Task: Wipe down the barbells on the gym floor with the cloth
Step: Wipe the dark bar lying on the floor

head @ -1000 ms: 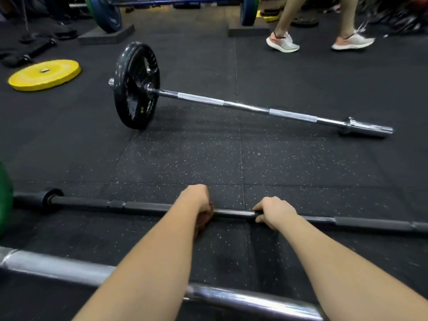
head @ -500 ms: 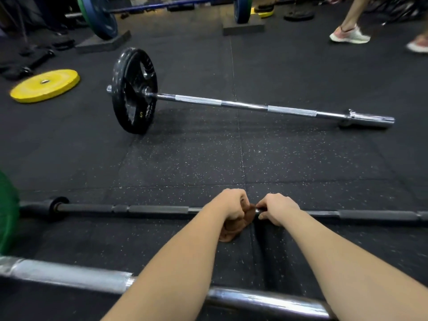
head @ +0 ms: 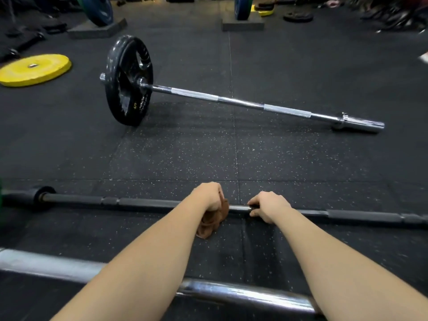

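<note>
the black barbell [head: 143,202] lies across the near part of the rubber floor [head: 185,154], running left to right. the left hand [head: 209,196] is curled round a brown cloth [head: 212,224] wrapped on this bar near its middle. a loose bunch of the cloth hangs down on the near side of the bar and reaches the floor. the right hand [head: 269,206] grips the bare bar just to the right of the cloth, fingers curled over it. the two hands are close together but not touching, and a short shiny stretch of bar shows between them. a dark collar [head: 44,196] sits toward the bar's left end, and a sliver of green plate [head: 0,200] shows at the left edge of the view.

nearer still, a thick chrome bar [head: 243,295] crosses the bottom of the view under both forearms. farther off, a chrome barbell [head: 240,101] lies at a slant. its left end carries an upright black plate [head: 126,79], and its bare right sleeve rests on the floor. a yellow plate [head: 34,69] lies flat at the far left. along the far edge, two blue plates [head: 99,10] stand upright on dark blocks [head: 243,26].
</note>
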### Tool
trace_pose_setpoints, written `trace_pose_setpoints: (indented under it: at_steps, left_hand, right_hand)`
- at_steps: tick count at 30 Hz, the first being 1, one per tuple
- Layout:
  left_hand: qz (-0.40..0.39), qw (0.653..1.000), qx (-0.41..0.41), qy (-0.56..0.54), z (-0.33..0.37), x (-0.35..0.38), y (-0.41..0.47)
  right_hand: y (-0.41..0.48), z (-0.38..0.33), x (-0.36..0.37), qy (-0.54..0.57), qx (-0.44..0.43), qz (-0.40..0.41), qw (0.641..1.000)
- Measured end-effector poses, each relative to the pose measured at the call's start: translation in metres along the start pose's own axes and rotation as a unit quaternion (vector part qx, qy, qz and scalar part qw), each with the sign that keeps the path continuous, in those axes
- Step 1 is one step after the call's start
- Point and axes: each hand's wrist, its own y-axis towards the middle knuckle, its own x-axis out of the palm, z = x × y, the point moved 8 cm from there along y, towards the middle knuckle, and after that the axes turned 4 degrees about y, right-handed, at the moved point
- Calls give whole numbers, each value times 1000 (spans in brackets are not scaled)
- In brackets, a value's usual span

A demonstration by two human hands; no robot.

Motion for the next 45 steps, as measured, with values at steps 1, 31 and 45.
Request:
trace_pose_setpoints:
  at_steps: [1, 31, 45]
  left_hand:
    - [6, 1000, 22, 10, 15, 6, 0]
    - [-5, 989, -23, -143, -25, -8, 0]
    - [22, 992, 81, 99, 119, 56, -2]
  right_hand:
    - [-1, 0, -1, -1, -1, 3, 1000]
    - [-20, 59, -25, -43, 41, 21, 998]
    - [-31, 99, -24, 39, 75, 24, 996]
